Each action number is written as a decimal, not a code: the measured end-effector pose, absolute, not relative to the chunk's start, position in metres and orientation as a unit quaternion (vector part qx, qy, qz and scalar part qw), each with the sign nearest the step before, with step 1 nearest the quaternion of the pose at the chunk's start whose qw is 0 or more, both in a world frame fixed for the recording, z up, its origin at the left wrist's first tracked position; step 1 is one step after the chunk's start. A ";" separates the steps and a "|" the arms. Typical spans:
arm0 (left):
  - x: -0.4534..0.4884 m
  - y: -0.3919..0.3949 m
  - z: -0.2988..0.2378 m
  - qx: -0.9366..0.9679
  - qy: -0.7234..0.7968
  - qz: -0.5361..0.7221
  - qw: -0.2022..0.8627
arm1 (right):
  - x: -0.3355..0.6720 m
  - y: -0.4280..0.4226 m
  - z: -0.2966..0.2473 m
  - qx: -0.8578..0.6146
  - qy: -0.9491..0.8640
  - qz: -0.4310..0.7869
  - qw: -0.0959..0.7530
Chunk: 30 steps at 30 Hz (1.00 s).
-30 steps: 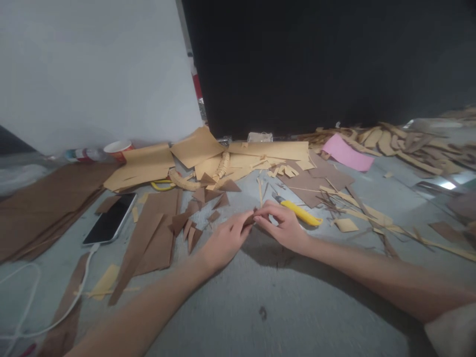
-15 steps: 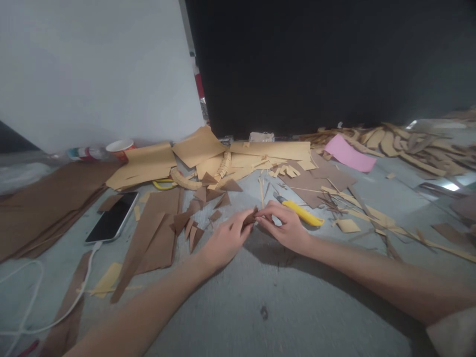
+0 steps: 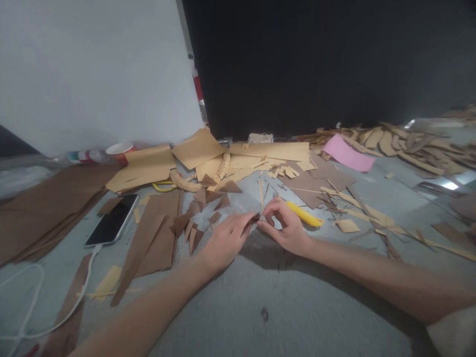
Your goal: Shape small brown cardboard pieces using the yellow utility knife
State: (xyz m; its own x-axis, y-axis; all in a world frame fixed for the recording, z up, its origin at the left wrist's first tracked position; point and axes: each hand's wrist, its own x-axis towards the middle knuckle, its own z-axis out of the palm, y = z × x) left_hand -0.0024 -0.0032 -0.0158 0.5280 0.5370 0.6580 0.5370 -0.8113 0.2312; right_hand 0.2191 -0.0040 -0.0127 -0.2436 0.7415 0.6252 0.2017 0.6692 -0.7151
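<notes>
A small dark brown piece of card (image 3: 256, 218) sits between my two hands at mid-table. My left hand (image 3: 226, 240) is closed on it, thumb below and fingers above. At its right end, my right hand (image 3: 285, 230) pinches with thumb and forefinger; the fingers partly hide the piece. Just behind my right hand lies a yellow utility knife (image 3: 305, 214), its front end covered by the hand. Several brown card triangles (image 3: 180, 224) are scattered left of my left hand. A thin tan strip (image 3: 261, 191) lies beyond my fingertips.
A phone (image 3: 113, 220) with a white cable (image 3: 87, 275) lies at left near brown sheets (image 3: 44, 198). Tan sheets (image 3: 143, 166) and a paper cup (image 3: 121, 148) stand at the back. A pink sheet (image 3: 347, 153) and piled curved strips (image 3: 390, 141) are at back right.
My right hand's fingertips have shifted slightly and its forefinger is more curled. My left fingers lie flatter over the brown piece. The scattered pieces stay in place.
</notes>
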 end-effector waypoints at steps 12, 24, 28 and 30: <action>-0.003 -0.002 -0.014 0.868 0.308 0.388 -0.038 | 0.219 -0.002 -0.006 -0.291 -0.791 0.198 0.499; -0.007 -0.001 -0.024 0.879 0.311 0.359 0.048 | 0.223 0.005 -0.011 -0.257 -0.789 0.208 0.517; -0.009 -0.003 -0.023 0.872 0.332 0.344 0.106 | 0.223 0.006 -0.009 -0.233 -0.791 0.240 0.513; -0.009 -0.003 -0.021 0.868 0.345 0.335 0.126 | 0.223 0.006 -0.009 -0.227 -0.792 0.249 0.508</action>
State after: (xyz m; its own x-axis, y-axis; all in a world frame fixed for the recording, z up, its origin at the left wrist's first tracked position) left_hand -0.0090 -0.0031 -0.0209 0.5371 0.6829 0.4951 0.5139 -0.7304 0.4500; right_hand 0.2227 0.0058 -0.0088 -0.3802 0.6130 0.6926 0.1061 0.7728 -0.6257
